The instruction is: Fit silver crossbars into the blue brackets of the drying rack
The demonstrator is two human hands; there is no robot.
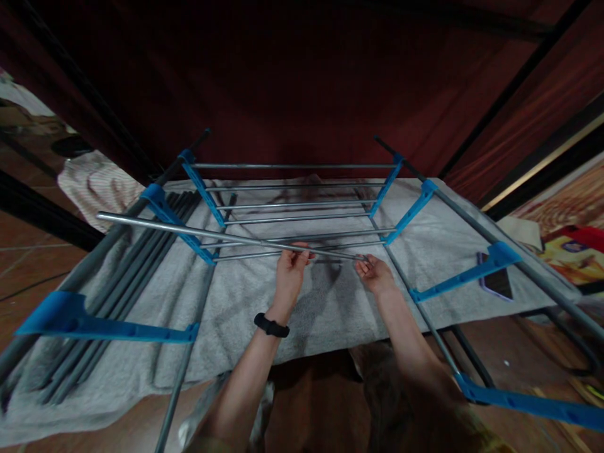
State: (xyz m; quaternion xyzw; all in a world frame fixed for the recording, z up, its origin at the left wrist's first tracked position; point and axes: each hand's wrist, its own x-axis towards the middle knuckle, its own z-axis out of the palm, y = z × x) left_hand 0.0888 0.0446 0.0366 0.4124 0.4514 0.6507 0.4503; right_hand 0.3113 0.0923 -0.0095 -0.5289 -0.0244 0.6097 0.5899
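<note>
A grey metal drying rack with blue plastic brackets [202, 185] stands over a grey towel [245, 308]. Several rods run between its far brackets. A loose grey rod [189, 231] lies slanted across the rack, from the far left down to the middle. My left hand [290, 270], with a black band on the wrist, is closed around this rod near its middle. My right hand [374, 272] pinches the rod's right end with its fingertips.
A bundle of spare grey rods [123, 277] lies on the towel at the left. A phone [495, 280] rests on the towel at the right. Dark red curtains hang behind. Colourful packaging [573, 248] and a striped cloth [94, 185] lie on the floor.
</note>
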